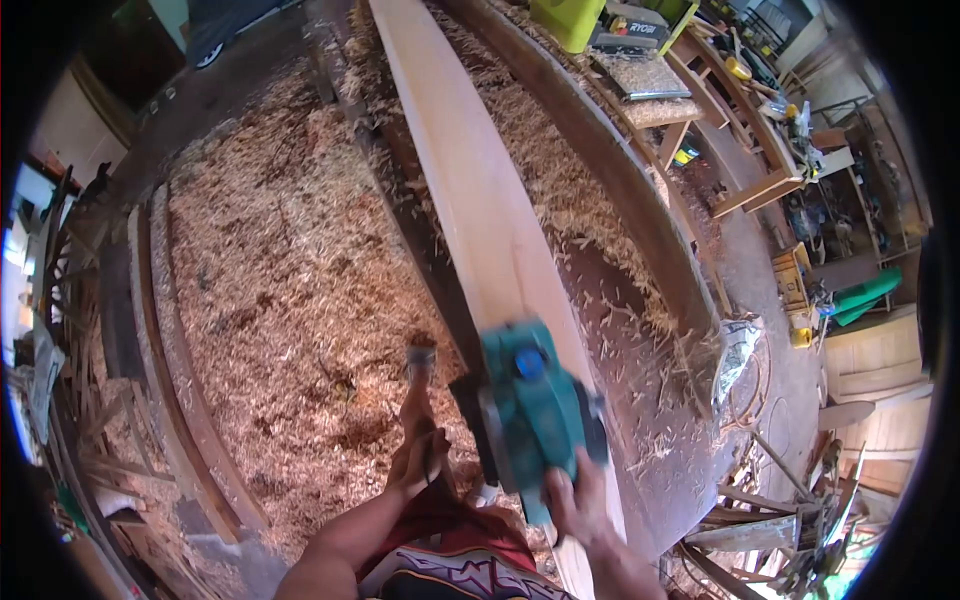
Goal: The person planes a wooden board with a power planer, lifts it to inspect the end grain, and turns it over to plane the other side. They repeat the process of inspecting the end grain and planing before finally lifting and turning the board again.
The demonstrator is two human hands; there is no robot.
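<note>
A long pale wooden plank [470,170] runs from the top of the view down toward me. On its near end sits a teal electric planer [530,410], blurred by motion. My right hand [578,505] is shut on the planer's rear handle. My left hand [420,462] hangs to the left of the plank, beside the dark support under it, and holds nothing, with the thumb a little apart from the fingers. Just beyond that hand, my leg and foot [420,358] stand in the shavings.
Thick wood shavings [280,260] cover the floor on the left and lie along the plank. A curved dark timber [620,190] runs along the right. A lime-green tool case [570,20] and a cluttered workbench [740,110] stand at top right, and scrap wood lies at bottom right.
</note>
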